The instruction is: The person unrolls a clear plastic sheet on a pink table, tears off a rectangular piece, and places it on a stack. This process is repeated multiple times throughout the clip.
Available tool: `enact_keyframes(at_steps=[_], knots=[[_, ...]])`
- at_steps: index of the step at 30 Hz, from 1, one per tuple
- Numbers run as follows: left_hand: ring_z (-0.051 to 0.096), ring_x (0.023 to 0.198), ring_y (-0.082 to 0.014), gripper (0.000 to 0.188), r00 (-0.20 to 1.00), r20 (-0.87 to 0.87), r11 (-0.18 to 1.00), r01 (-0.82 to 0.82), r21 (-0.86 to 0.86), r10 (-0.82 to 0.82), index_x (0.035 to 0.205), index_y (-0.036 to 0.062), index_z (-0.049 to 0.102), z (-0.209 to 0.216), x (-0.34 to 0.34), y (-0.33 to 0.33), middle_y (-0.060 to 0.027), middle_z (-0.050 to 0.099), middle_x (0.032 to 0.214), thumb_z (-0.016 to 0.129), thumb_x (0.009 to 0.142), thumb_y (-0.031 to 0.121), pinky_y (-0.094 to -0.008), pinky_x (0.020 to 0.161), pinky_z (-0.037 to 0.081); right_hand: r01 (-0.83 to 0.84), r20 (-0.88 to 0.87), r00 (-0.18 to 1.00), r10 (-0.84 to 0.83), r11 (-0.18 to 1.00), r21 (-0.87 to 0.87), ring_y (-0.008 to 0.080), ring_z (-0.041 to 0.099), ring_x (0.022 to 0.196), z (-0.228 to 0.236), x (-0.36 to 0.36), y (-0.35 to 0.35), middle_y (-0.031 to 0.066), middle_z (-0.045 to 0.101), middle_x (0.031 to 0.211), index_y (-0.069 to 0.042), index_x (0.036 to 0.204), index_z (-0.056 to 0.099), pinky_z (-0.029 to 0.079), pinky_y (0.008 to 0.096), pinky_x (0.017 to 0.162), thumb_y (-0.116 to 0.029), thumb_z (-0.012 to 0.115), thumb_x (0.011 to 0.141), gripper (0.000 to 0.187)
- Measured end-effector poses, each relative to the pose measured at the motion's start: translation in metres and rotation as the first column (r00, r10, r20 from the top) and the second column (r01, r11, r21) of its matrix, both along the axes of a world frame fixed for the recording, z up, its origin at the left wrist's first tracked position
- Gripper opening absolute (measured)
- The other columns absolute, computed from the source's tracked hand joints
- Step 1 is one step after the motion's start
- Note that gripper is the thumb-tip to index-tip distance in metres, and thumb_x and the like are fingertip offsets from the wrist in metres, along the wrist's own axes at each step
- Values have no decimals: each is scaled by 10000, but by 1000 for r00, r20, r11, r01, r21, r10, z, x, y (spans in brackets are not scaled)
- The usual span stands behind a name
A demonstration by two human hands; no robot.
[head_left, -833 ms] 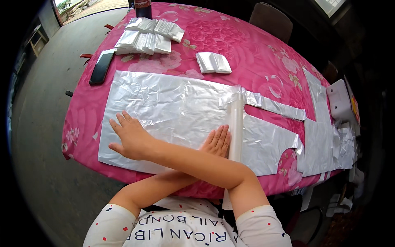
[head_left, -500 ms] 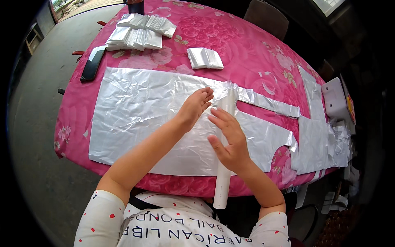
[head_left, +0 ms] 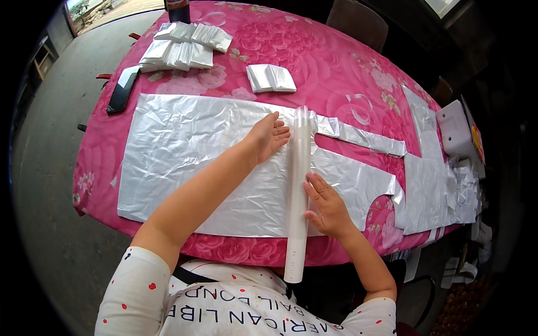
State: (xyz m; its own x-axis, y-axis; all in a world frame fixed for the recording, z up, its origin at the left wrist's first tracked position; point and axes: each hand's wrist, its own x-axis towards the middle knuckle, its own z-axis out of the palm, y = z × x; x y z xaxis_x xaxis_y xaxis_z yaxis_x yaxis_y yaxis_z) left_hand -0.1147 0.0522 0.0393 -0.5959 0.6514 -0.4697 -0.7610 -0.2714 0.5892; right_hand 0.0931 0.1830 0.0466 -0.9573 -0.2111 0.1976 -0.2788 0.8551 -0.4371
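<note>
A long pale, translucent tube (head_left: 297, 185) lies across a flat silvery plastic apron (head_left: 185, 162), its near end sticking out past the table edge. My left hand (head_left: 271, 138) is open, fingers stretched, just left of the tube's far part. On the other side, my right hand (head_left: 329, 210) is open too, its fingertips at the tube's right edge; whether they press on it I cannot tell. Neither hand grips anything. The apron's strap (head_left: 364, 138) and cut-out end point right. Beyond it sits one folded silvery packet (head_left: 271, 78).
Several folded packets (head_left: 182, 50) are piled at the far left, near a dark phone (head_left: 124, 89) and a dark bottle (head_left: 178, 12). More silvery sheeting (head_left: 424, 196) lies at the right end beside a white box (head_left: 457, 131). Pink floral cloth (head_left: 319, 50) covers the table.
My right hand has come down from above the tube toward its right side, nearer to me. My left hand has turned slightly and stays open. The view has shifted a little.
</note>
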Motion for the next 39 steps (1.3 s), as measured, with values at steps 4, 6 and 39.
enact_keyframes(at_steps=[4,6,39], knots=[[524,1079,-234,423,983,-184,997,1,-78,-15,1204,-77,398,6,5,-39,-183,494,1206,429,921,237,-331,913,443,-45,30,999,44,997,54,313,273,1316,-2,-7,-6,138,351,1396,-56,1287,450,225,432,1062,-484,447,869,598],[550,1041,-217,373,965,-256,992,18,-121,-49,1175,-61,437,9,3,-71,-164,534,1161,443,917,208,-320,880,461,-76,42,996,72,994,83,307,232,1335,-3,-18,-19,123,345,1403,-64,1283,456,180,449,1076,-511,413,873,608],[534,966,-286,650,428,-789,506,-608,-612,-441,1278,-55,312,2,150,-349,-177,476,1106,652,756,133,-351,845,439,-305,-78,943,324,933,189,304,301,1293,-18,-215,-320,150,477,1275,-28,1153,551,156,456,1078,-359,484,850,454]])
